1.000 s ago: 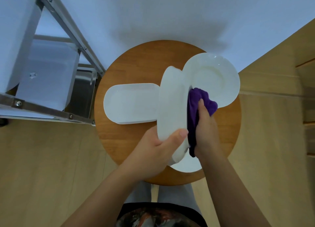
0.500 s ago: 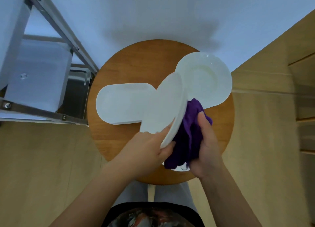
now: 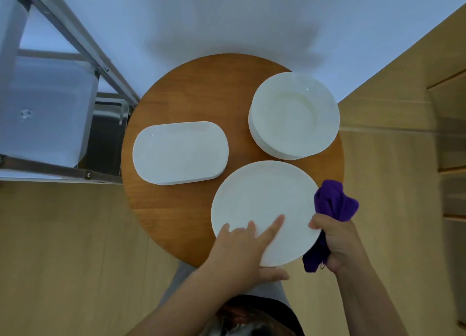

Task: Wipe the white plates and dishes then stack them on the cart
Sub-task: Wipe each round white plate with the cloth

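A round white plate (image 3: 262, 204) lies flat over the near edge of the round wooden table (image 3: 191, 93). My left hand (image 3: 242, 250) grips its near rim, fingers on top and thumb beneath. My right hand (image 3: 338, 242) holds a bunched purple cloth (image 3: 332, 204) against the plate's right rim, thumb on the edge. A stack of round white plates (image 3: 293, 115) sits at the table's right. A stack of oblong white dishes (image 3: 180, 152) sits at its left.
A metal-framed cart (image 3: 75, 38) with white shelves (image 3: 45, 108) stands to the left of the table. Behind the table is a white wall. Wooden floor lies on both sides, and wooden furniture edges (image 3: 448, 123) show at the far right.
The plate was held on edge with the cloth rubbing its right face. It has turned down flat, and the cloth has slid out to its right rim.
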Demonstrator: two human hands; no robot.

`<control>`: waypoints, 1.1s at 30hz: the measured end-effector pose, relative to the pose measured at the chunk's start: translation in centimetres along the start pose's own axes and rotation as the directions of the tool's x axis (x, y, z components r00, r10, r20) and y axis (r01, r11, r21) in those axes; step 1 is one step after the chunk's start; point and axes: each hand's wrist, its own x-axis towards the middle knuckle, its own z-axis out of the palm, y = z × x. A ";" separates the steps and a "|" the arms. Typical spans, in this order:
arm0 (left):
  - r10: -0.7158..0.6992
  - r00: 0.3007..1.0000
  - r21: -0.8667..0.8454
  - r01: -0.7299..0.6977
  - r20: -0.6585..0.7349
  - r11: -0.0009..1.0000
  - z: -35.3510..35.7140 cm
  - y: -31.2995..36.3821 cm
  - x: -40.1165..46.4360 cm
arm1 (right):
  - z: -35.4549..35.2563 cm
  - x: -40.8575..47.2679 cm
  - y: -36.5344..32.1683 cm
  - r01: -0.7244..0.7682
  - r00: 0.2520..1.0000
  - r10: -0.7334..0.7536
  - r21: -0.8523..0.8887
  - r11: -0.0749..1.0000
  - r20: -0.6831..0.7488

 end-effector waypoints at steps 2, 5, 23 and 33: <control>-0.092 0.984 -0.220 0.057 -0.150 0.974 0.4 -1.7 -0.2 | -0.9 1.2 0.9 -0.024 0.999 0.025 0.020 1.000 -0.044; -0.399 0.801 -0.331 0.266 -0.446 0.905 1.5 -4.2 0.6 | -1.8 2.7 2.0 0.002 1.000 -0.002 0.009 1.000 -0.027; -0.819 0.546 -0.764 0.448 -0.179 0.465 4.7 -5.6 5.9 | -1.6 7.7 3.4 0.172 0.975 -0.215 -0.434 0.885 -0.051; -0.851 0.473 -0.672 0.555 -0.230 0.490 5.4 -4.9 6.3 | -1.7 5.9 2.8 0.438 0.893 -0.437 -0.429 0.790 0.107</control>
